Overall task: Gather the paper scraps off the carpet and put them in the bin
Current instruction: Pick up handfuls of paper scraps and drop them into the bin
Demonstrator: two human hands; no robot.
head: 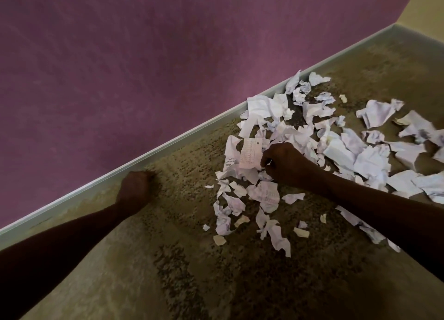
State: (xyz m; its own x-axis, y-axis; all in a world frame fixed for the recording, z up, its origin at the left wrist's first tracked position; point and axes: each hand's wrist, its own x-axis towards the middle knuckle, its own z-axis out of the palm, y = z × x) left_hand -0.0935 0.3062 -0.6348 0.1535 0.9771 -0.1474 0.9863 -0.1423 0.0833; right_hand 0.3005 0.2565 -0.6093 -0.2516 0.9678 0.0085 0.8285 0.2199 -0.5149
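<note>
Many torn and crumpled white paper scraps (336,149) lie spread over the tan carpet (182,259), from the skirting board out to the right edge. My right hand (283,163) is down among them with curled fingers, pinching a gridded paper scrap (249,154) that stands up from the pile. My left hand (135,190) is a closed fist planted on bare carpet close to the skirting board, well left of the scraps, holding nothing that I can see. No bin is in view.
A purple wall (144,67) with a pale skirting board (182,134) runs diagonally from lower left to upper right. A cream wall (427,5) meets it at the far right corner. Bare carpet fills the lower left and bottom.
</note>
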